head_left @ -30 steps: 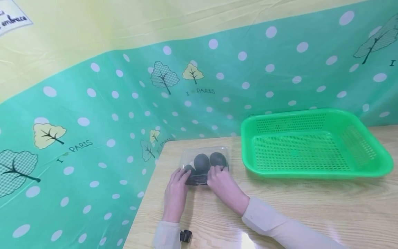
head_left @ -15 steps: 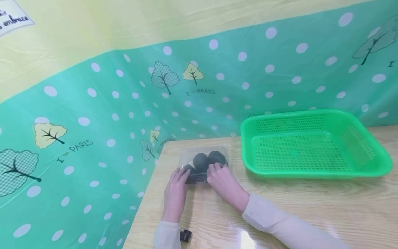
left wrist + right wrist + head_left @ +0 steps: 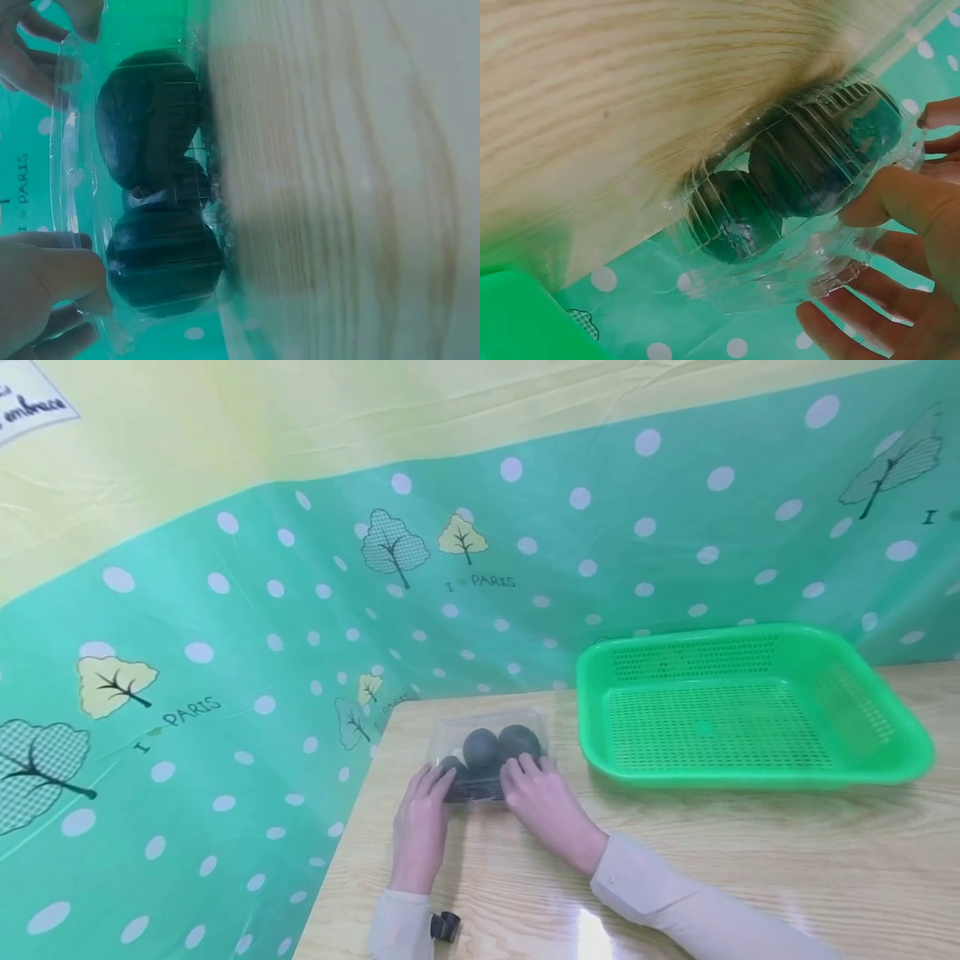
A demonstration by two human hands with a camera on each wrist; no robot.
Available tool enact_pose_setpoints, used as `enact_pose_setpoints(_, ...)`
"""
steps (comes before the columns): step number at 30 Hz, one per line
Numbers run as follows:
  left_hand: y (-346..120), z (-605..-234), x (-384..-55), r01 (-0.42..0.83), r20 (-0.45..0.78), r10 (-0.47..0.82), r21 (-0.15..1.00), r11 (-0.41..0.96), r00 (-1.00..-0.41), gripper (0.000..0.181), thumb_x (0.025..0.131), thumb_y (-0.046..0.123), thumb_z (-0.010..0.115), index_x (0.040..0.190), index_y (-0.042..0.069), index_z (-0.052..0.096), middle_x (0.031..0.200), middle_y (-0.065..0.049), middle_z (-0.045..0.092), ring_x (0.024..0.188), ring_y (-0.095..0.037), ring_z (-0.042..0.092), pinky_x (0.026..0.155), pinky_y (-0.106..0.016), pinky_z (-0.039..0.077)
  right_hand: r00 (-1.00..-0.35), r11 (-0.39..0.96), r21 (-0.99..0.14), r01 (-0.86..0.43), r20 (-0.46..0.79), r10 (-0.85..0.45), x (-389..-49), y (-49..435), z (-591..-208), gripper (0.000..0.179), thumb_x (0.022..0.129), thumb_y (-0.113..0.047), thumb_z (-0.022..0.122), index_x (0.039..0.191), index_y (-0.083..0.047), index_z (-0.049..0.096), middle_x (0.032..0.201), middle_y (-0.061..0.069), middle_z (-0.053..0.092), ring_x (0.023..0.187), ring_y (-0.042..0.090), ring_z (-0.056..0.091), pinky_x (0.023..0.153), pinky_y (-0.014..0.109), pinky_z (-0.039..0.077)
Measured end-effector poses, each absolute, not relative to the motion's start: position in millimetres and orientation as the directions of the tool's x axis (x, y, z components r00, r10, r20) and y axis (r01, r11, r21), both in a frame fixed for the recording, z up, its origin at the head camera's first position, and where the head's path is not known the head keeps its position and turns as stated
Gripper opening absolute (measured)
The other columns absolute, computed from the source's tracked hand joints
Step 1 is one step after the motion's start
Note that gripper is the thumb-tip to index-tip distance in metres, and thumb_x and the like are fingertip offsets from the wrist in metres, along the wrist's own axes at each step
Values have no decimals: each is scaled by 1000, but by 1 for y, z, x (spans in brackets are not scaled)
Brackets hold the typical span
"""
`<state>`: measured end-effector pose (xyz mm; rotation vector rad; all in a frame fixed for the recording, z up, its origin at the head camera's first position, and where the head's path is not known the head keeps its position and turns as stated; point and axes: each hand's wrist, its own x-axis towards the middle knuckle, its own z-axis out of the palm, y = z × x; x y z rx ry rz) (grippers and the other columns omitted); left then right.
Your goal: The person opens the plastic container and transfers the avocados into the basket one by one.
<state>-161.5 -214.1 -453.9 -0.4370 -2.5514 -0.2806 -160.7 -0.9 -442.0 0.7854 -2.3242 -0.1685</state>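
Observation:
A clear plastic clamshell box (image 3: 491,720) stands on the table at the centre of the head view. Inside are several dark, roundish things that look like fruit (image 3: 482,749); their kind is unclear through the plastic. My left hand (image 3: 422,835) pinches the near left edge of the box, and in the left wrist view its thumb and finger (image 3: 94,281) lie on the rim. At the near right edge, my right hand (image 3: 551,806) grips the rim, thumb on one side and fingers beneath in the right wrist view. Whether the lid is latched cannot be seen.
To the right of the box stands a large green perforated basket (image 3: 712,781) on the wooden table (image 3: 720,852). Behind hangs a green dotted cloth (image 3: 247,718) with printed trees. A small black device (image 3: 446,927) sits at the left cuff.
Both hands keep their hold on the box edges and shift only slightly. The head view has turned a little, so the basket appears slightly further left.

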Motion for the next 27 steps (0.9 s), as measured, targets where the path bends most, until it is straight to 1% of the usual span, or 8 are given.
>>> enact_pose_setpoints(2,-214,-453,-162,363,537,256,102,926,-804,51,72,-14,74,120,5,69,125,-15,67,125,-34,57,103,-45,50,-595,810,323,-489,556,-581,-161,0,-442,22,85,-7,71,106,-4,74,95,7,68,81,20,59,61,28,52)
enact_pose_setpoints(5,-212,-451,-165,371,543,262,101,923,-798,48,72,-15,72,117,4,69,121,-16,69,122,-35,60,104,-44,49,-598,807,325,-493,547,-586,-161,1,-441,24,85,-6,71,108,-4,74,98,8,68,84,21,59,65,32,56)
enact_pose_setpoints(10,-208,-449,-166,357,557,231,127,925,-797,43,71,-16,71,110,3,71,114,-16,71,117,-35,63,101,-46,52,-593,803,318,-503,549,-589,-162,3,-443,27,84,-7,72,111,-6,73,102,8,69,89,23,61,72,37,61)
enact_pose_setpoints(15,-207,-445,-166,345,558,211,147,927,-803,41,71,-13,74,108,4,71,113,-15,72,116,-35,64,99,-47,53,-601,808,316,-498,546,-584,-162,2,-446,30,85,-10,73,114,-6,72,106,8,69,91,22,61,73,36,60)
enact_pose_setpoints(20,-208,-438,-166,347,569,207,148,926,-796,39,70,-14,74,104,6,72,108,-14,73,114,-36,65,96,-49,54,-606,805,317,-502,536,-588,-160,1,-446,32,87,-11,72,118,-6,70,109,8,68,93,22,61,73,35,60)
enact_pose_setpoints(23,-208,-432,-166,340,572,199,150,928,-796,40,69,-16,73,101,7,72,105,-12,74,114,-35,65,96,-51,54,-609,801,314,-510,526,-593,-160,1,-445,35,86,-11,72,120,-6,69,111,9,68,95,22,62,76,35,60)
enact_pose_setpoints(27,-210,-429,-166,332,542,197,163,929,-817,44,68,-17,72,105,7,72,109,-13,73,116,-35,64,97,-51,53,-620,802,301,-516,515,-592,-161,1,-445,36,86,-11,73,122,-6,68,112,8,68,96,22,61,78,34,60)
